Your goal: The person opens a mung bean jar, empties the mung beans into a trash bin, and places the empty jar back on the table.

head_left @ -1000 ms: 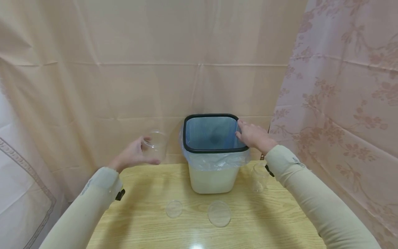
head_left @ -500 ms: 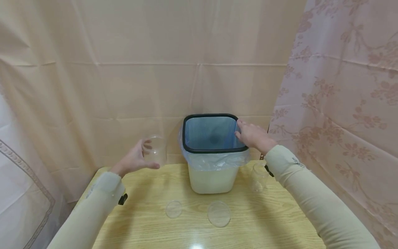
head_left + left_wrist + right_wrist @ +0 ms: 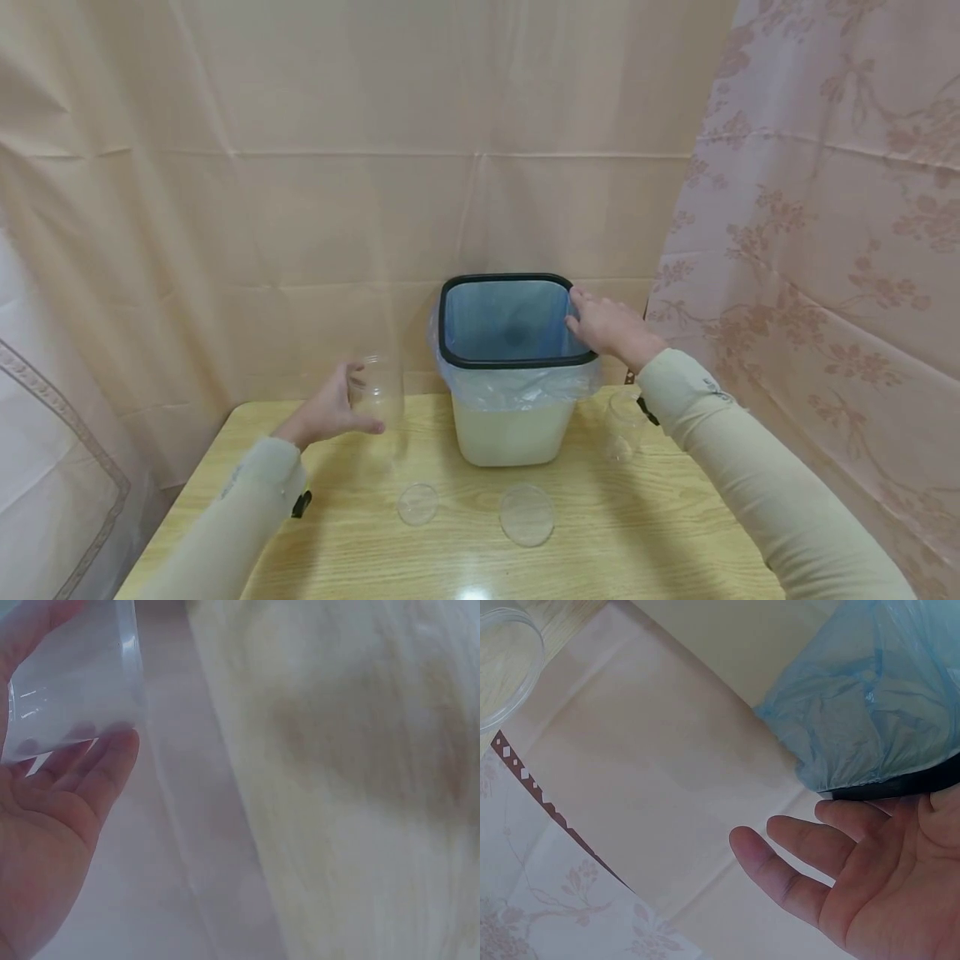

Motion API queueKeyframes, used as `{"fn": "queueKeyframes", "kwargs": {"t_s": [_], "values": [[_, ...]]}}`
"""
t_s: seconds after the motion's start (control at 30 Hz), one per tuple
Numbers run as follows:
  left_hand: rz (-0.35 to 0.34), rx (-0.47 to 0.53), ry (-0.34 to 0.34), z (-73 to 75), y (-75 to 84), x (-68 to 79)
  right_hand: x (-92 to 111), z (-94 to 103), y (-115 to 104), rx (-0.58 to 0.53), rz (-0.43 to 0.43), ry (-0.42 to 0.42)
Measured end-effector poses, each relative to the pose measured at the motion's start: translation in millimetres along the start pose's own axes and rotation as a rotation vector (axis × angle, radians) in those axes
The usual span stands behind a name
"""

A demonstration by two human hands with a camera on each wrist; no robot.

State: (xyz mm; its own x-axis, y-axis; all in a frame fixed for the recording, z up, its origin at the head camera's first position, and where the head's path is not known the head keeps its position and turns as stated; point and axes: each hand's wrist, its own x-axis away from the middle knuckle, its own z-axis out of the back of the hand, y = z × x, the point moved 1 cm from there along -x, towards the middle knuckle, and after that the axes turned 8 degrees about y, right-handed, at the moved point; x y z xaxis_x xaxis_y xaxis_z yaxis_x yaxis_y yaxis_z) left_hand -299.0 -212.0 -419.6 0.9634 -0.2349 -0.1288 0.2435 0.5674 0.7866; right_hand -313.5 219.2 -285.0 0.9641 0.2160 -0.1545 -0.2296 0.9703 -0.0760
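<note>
My left hand (image 3: 327, 412) holds a clear plastic jar (image 3: 387, 392) by its side, just above the back left of the table. In the left wrist view, the curled fingers (image 3: 112, 769) wrap under the jar's wall (image 3: 75, 682). A cream bin (image 3: 512, 437) stands upright at the table's back, with a bluish plastic bag (image 3: 525, 390) folded over it beneath a black rim ring (image 3: 517, 364). On the right side of that ring rests my right hand (image 3: 611, 327). Its fingers (image 3: 802, 881) are loosely extended in the right wrist view.
Another clear jar (image 3: 622, 429) stands right of the bin, partly behind the right sleeve. Two clear round lids, a small one (image 3: 417, 504) and a larger one (image 3: 527, 516), lie flat on the wooden table (image 3: 600, 550). A beige curtain (image 3: 337, 208) hangs behind.
My left hand has lowered the jar towards the tabletop. The right hand stays on the bin's rim; bin and lids have not moved.
</note>
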Motion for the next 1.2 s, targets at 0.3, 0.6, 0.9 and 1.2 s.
{"fn": "queueKeyframes", "kwargs": {"t_s": [0.3, 0.6, 0.9, 1.2], "values": [[0.026, 0.005, -0.016, -11.7, -22.0, 3.7, -1, 0.4, 0, -0.010, -0.008, 0.002], [0.039, 0.008, -0.027, -18.6, -37.5, 6.4, -1, 1.7, -1, -0.006, -0.004, 0.003], [0.034, 0.020, -0.017, -28.9, -46.8, 9.0, -1, 1.3, -1, -0.011, -0.006, -0.001], [0.031, 0.012, 0.012, -40.0, -60.8, 10.5, 0, 0.1, 2, -0.014, 0.001, 0.009]]}}
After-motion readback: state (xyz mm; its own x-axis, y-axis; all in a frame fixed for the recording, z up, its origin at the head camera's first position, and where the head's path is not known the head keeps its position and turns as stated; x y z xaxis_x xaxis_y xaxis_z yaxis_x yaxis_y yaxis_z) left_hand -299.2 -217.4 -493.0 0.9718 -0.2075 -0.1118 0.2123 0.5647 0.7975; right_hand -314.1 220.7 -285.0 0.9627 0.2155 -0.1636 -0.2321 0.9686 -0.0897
